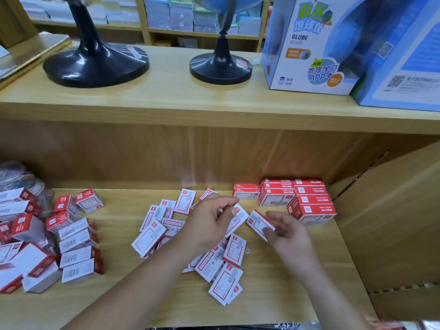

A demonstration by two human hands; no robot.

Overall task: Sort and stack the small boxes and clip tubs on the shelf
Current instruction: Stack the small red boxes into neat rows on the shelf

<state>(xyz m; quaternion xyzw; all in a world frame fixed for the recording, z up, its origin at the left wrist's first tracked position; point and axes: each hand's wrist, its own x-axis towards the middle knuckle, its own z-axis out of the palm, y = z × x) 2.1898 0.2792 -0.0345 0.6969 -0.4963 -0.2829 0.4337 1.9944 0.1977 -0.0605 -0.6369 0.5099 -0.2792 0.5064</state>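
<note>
Head view. Landmark: the neat red stack (307,198) of small boxes at the back right of the lower shelf (273,294).

My left hand (209,222) is just left of the stack and nearer me, its fingers (228,200) pinching one small white-and-red box (238,219) by its end, tilted. My right hand (288,232) is right in front of the stack, fingers (281,215) curled round a second box (259,223), also tilted. The two held boxes are near each other and do not touch.

One single box (246,191) sits just left of the stack, against the back. The loose pile (148,236) of the same flat boxes is spread left of and in front of the stack; my left forearm covers part of it. A small pale ring (247,251) lies on the shelf by the pile.

Well left of the stack is a heap of bigger boxes (76,236), some lined up and some tumbled. Behind them there is a blurry clear tub (21,179) of coloured clips.

A cardboard panel (392,222) leans immediately right of the stack. On the board above the stack are a globe carton (307,44) and, to its left, two black globe stands (220,65).
</note>
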